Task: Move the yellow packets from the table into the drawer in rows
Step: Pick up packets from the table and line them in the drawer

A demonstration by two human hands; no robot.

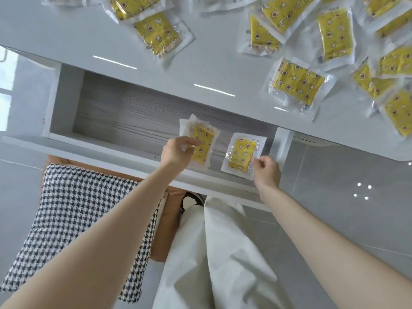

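The white drawer [107,150] is pulled out below the table edge, its grey wood-grain floor showing. My left hand [178,152] pinches one yellow packet [204,142] by its left edge, over the right part of the drawer. My right hand [266,169] pinches the lower right corner of a second yellow packet [242,153], which lies beside the first near the drawer's right wall. Several more yellow packets, such as the nearest packet [296,84], lie scattered on the white table [156,54] above.
The left part of the drawer floor [111,117] holds no packets. A houndstooth cushion [73,219] on a brown seat sits below the drawer at left. My white clothing [214,253] hangs in the middle, over a grey tiled floor [345,186].
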